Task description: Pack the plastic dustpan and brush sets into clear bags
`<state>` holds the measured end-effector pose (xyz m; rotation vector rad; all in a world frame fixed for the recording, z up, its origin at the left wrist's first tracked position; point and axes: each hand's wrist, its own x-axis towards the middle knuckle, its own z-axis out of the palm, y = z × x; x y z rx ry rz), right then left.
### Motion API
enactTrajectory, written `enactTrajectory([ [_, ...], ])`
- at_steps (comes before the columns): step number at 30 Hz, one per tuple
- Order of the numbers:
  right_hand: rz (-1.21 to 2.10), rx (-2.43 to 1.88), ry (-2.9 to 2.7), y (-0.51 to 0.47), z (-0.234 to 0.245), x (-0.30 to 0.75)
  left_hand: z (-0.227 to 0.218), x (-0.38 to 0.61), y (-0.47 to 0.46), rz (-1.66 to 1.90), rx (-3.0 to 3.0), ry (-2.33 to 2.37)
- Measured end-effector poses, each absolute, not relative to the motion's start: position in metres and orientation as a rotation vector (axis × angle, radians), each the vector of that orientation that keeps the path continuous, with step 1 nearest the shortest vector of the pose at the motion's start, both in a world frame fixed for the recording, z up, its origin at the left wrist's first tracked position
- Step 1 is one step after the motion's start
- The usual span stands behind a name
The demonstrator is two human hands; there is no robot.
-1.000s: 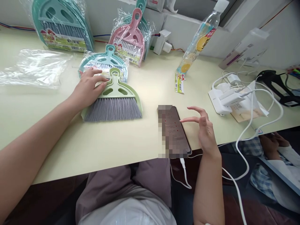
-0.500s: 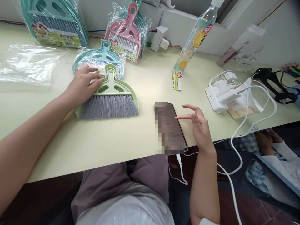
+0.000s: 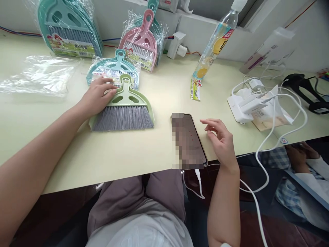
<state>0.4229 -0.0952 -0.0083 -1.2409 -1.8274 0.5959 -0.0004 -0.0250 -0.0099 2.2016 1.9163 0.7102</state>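
My left hand (image 3: 99, 95) rests flat on the upper left edge of a green dustpan and brush set (image 3: 133, 97), its fingers stretched out toward the handle. The grey bristles of the brush face me. Just behind lies a wrapped teal dustpan and brush set (image 3: 109, 70), partly covered by the green one and my fingers. My right hand (image 3: 221, 139) hovers beside a smartphone (image 3: 196, 142), fingers loosely bent and apart, holding nothing. The phone lies screen up near the table's front edge, partly pixelated, with a white charging cable (image 3: 197, 175) at its lower end.
Behind stand wrapped teal (image 3: 69, 20) and pink (image 3: 141, 39) dustpan sets. A clear plastic bag (image 3: 48, 77) lies left. A drink bottle (image 3: 214, 43), a label card (image 3: 195, 90), a white power strip (image 3: 239, 111) with looping cables and a black stand (image 3: 300, 91) are right. Another person's hands (image 3: 299, 154) show at far right.
My right hand's extended index finger has drawn back from the phone screen and curled in. My left hand stays on the green dustpan. The view has shifted slightly.
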Motion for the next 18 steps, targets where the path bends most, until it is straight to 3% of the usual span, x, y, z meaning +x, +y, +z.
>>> enactTrajectory([
  [18, 0.607, -1.244, -1.860, -0.0975, -0.0061, 0.4197, -0.0092, 0.0000, -0.0254, 0.657, 2.201, 1.916],
])
